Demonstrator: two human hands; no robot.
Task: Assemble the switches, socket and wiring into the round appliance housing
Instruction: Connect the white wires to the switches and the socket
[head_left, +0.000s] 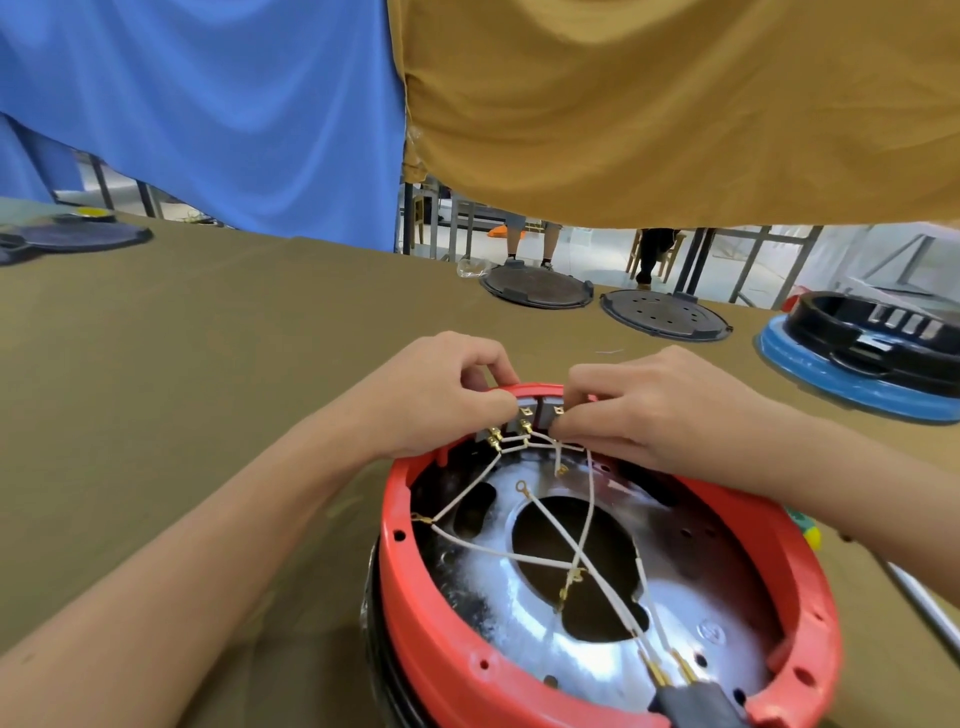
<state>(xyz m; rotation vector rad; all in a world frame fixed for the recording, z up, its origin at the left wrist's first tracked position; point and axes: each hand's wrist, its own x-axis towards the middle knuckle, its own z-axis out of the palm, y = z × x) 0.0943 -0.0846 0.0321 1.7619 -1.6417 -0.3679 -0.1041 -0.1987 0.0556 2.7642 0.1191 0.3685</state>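
Both hands are bunched together at the far rim of the round red plastic housing (613, 545): the left hand (441, 395) is curled over the rim with its fingertips pinched on the row of small grey switch blocks (524, 418), and the right hand (654, 410) is curled in from the other side, fingers pinched at the same cluster, though exactly which terminal or wire is being held can't be made out. So the switches look to be seated in the wall already, with brass spade connectors (496, 440) pushed onto a few of them, so that part seems mostly done. The thin white wires (550, 551) are fanned out across the shiny metal plate (675, 613) inside, and several brass ring and spade ends, like the ring terminal (521, 487), are left dangling unconnected, so plenty of wiring is probably left. The black socket plug (701, 706) is seen at the near rim with two wires attached; whether it's fully clipped in can't be told. The housing is sat on the olive-brown tablecloth (208, 364), with dark round lids (537, 287) and a blue-and-black housing (862, 358) parked further back.
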